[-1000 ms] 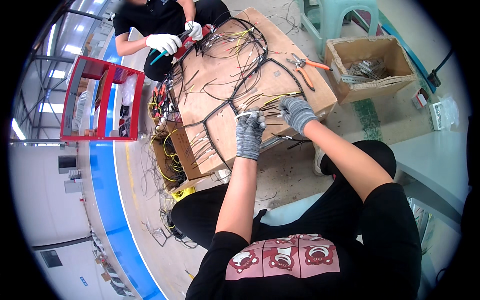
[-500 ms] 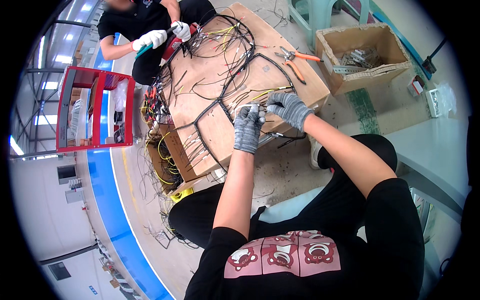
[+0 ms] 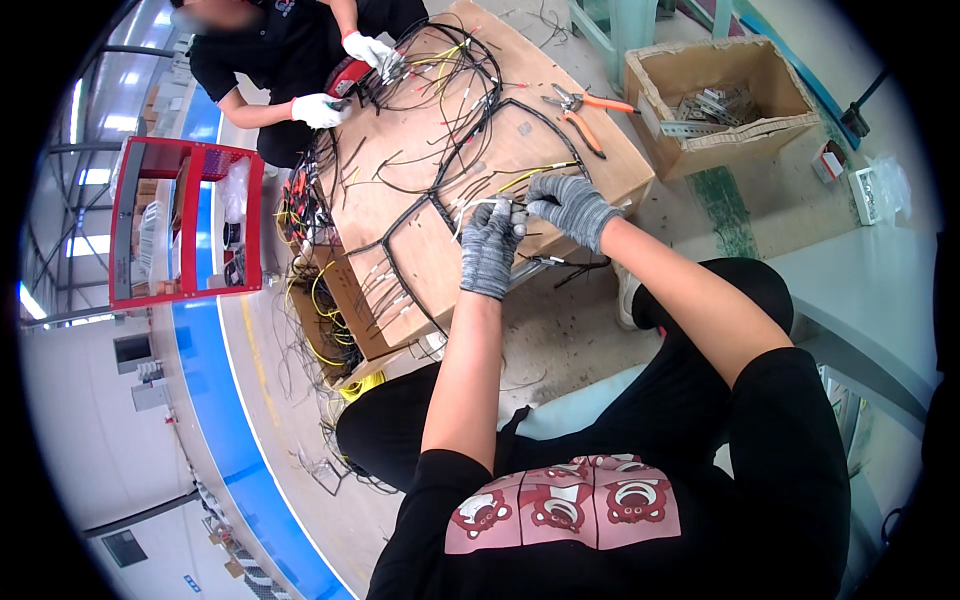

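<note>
Both my hands wear grey knit gloves and meet over the near edge of a low wooden board [image 3: 400, 215]. My left hand [image 3: 489, 250] and my right hand [image 3: 571, 207] pinch a small white connector [image 3: 516, 215] on the end of thin wires. These wires belong to a black wire harness [image 3: 440, 200] spread across the board, with yellow and white leads branching off.
Across the board a person in white gloves [image 3: 320, 108] handles the harness's far end. Orange-handled pliers [image 3: 585, 105] lie on the board's right corner. A cardboard box [image 3: 720, 100] with metal parts stands right. A red cart [image 3: 180, 225] is left. Loose wires crowd a box [image 3: 330, 320] under the board.
The view has shifted, so the board sits lower and nearer. My hands stay together on the same wire end. The other person's hands have moved along the far wires.
</note>
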The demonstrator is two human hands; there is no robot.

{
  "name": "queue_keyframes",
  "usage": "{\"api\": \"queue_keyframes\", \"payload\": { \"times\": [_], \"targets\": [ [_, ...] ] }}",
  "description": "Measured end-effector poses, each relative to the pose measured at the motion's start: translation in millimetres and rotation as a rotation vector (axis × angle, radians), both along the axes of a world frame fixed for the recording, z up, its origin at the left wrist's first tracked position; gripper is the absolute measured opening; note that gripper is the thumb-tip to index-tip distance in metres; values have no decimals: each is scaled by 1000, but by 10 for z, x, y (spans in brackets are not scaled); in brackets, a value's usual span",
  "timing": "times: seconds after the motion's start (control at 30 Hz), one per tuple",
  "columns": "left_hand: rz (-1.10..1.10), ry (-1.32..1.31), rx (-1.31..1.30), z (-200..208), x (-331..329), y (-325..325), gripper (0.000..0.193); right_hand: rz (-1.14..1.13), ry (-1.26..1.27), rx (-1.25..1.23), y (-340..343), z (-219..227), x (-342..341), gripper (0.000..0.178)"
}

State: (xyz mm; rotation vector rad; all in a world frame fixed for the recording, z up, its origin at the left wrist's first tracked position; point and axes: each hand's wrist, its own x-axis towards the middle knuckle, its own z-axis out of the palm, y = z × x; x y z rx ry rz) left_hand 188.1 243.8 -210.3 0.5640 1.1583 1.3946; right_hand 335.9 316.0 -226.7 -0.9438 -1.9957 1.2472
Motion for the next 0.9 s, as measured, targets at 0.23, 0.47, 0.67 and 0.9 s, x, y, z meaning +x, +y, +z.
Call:
{"api": "queue_keyframes", "payload": {
  "times": [0.23,0.47,0.67,0.9],
  "targets": [
    [-44,347,-111,56,43,1,14,-3,-48,50,-12,26,-8,10],
    [109,124,-17,-28,-27,-7,19,32,-25,-64,11,62,16,11],
    [72,140,-10,-52,-38,17,17,30,-67,-100,26,20,-24,10],
    [56,203,-64,-29,22,41,14,46,-71,-99,3,14,-28,15]
  ]
}}
